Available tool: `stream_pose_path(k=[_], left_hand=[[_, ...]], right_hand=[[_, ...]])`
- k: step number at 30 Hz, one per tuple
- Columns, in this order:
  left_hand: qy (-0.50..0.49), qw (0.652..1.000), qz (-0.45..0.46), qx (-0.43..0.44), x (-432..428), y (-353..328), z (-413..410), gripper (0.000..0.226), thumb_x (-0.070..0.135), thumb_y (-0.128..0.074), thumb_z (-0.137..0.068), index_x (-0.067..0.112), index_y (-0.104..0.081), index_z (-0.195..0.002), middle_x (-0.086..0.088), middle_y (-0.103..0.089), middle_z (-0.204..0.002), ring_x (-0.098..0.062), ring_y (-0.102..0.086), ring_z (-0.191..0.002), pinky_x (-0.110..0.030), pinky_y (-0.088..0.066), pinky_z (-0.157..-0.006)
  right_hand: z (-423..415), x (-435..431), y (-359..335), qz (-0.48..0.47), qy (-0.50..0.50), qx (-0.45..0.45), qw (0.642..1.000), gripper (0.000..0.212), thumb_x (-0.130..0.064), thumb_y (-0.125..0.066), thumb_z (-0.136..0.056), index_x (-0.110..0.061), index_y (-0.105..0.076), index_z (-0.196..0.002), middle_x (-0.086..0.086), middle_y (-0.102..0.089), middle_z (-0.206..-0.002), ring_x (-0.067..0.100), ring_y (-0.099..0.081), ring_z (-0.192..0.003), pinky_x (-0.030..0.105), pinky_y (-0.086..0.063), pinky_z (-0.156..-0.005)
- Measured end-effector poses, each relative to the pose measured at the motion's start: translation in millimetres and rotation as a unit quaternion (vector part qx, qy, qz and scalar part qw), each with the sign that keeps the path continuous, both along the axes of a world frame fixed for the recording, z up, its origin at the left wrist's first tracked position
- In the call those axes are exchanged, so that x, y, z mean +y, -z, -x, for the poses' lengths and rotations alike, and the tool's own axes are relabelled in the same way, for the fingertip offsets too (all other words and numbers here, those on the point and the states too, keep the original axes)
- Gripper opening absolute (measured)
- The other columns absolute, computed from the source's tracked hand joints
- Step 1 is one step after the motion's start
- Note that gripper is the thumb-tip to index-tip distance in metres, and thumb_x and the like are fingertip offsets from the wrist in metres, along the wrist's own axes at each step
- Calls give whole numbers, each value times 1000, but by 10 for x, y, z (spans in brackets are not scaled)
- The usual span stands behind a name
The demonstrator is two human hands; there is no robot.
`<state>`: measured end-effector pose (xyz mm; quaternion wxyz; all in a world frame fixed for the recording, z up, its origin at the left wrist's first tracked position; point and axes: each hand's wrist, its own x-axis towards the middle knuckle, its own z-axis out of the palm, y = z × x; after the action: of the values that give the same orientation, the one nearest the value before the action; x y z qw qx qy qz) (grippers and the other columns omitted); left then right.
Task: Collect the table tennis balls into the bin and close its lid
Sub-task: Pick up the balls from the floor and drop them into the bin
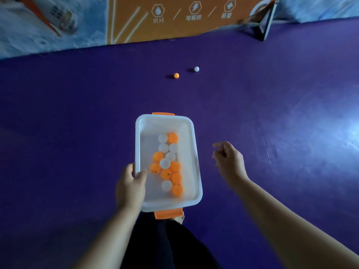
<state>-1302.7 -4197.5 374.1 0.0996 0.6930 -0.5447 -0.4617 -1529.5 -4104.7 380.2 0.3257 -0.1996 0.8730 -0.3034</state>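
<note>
A translucent white bin (195, 152) with orange clips at both ends is held above the purple floor. My left hand (130, 186) grips its left rim, thumb over the edge. Several orange and white table tennis balls (168, 163) lie inside it. No lid is in view. My right hand (229, 161) hovers to the right of the bin, fingers loosely curled, holding nothing. Farther ahead on the floor lie an orange ball (176, 75) and a white ball (196, 69), a little apart.
A purple mat (77, 113) covers the floor. An orange and blue barrier board (174, 18) runs along the far edge, with a black metal stand (264, 28) at its right end. My dark-trousered legs (165, 245) are below the bin.
</note>
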Motion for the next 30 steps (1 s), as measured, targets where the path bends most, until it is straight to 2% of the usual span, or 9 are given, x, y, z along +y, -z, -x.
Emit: stream_pose_path(k=[2, 5, 9, 11, 14, 19, 30], left_hand=[[-3, 1000, -3, 7, -213, -29, 143, 24, 25, -55, -87, 14, -60, -108, -9, -66, -99, -34, -61, -91, -38, -48, -74], [-7, 1000, -1, 27, -592, -83, 368, 28, 34, -49, -76, 20, -60, -97, -6, -66, -91, -31, -60, -84, -36, -48, -70], [-26, 999, -1, 36, -1215, -39, 630, 23, 31, -52, -80, 19, -61, -98, -6, -65, -92, -29, -60, -84, -37, -49, -72], [-36, 999, -9, 26, -1555, 32, 740, 17, 23, -55, -86, 19, -61, -101, -6, -65, -93, -28, -59, -83, -34, -46, -68], [-41, 999, -11, 3, -2054, 134, 897, 21, 21, -54, -88, 16, -60, -108, -6, -64, -93, -27, -58, -81, -31, -41, -63], [-19, 999, -3, -26, -2837, 255, 1185, 17, 24, -55, -85, 17, -60, -99, -8, -64, -90, -31, -59, -82, -39, -49, -69], [1, 999, -8, -49, -3962, 643, 2050, 7, 21, -53, -87, 20, -56, -93, -3, -62, -85, -27, -59, -78, -36, -48, -65]], right_hand=[[164, -285, -31, 3, -5, -1, 1000, 22, -14, -47, -87, -29, -60, -97, -5, -65, -76, 18, -60, -66, 37, -52, -64], [389, -783, -68, 15, -20, 1, 1000, 23, -12, -47, -87, -28, -60, -96, -6, -64, -75, 14, -58, -62, 32, -50, -60], [654, -1500, -41, 15, -34, 1, 999, 20, -12, -47, -88, -26, -59, -96, -6, -63, -74, 11, -56, -56, 23, -45, -53], [769, -1854, 17, 9, -31, -1, 999, 18, -14, -47, -89, -26, -59, -94, -6, -63, -74, 10, -56, -55, 24, -45, -53], [950, -2393, 145, -7, -38, -8, 999, 18, -16, -46, -90, -29, -58, -91, -7, -63, -73, 11, -57, -56, 25, -46, -53], [1327, -3143, 309, -23, -60, -7, 998, 22, -14, -45, -87, -30, -59, -90, -9, -64, -79, 20, -62, -69, 34, -52, -63], [2345, -4203, 848, -31, -67, -29, 997, 23, -10, -46, -84, -26, -61, -91, -4, -65, -82, 22, -63, -72, 33, -52, -67]])
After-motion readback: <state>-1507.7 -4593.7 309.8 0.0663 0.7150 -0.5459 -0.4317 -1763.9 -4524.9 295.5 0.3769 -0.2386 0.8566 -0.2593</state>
